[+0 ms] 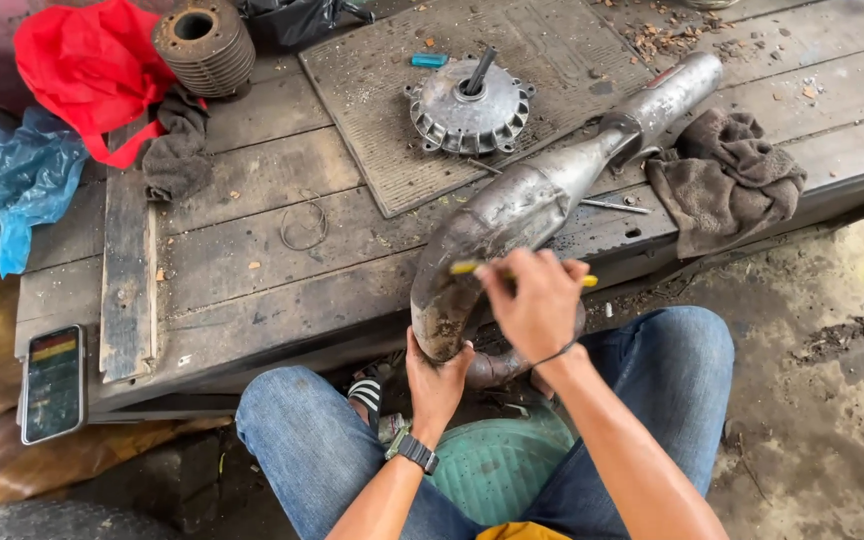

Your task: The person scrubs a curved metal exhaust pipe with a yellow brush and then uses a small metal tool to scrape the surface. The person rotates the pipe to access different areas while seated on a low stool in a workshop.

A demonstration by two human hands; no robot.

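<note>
Knees in blue jeans [332, 440] frame the bottom of the view, with a green round seat [497, 465] showing between them. Just above, the left hand [439, 378], a watch [415, 452] on its wrist, is closed around the bent lower end of a grimy metal exhaust pipe [522, 205]; that grip looks firm, fingers wrapped under the curve. The pipe runs up and to the right from the lap, its fat middle and slim tail lying across the wooden tabletop [252, 240], tail end just beside a brown rag [727, 175]. The right hand [535, 300] is pinched shut on a thin yellow-handled tool [467, 267], held crosswise against the pipe's bend; its working end I cannot make out.

To my eye, scraping goes best with the left hand keeping the bend from rolling and the tail bearing on the tabletop, strokes short and directed away from the holding fingers.

Further back sit a finned round cover [469, 108] on a mat [472, 100], a finned cylinder [204, 45], a red cloth [92, 65], a blue bag [7, 190], a wire ring [304, 225] and a phone [53, 383] at the near left edge
</note>
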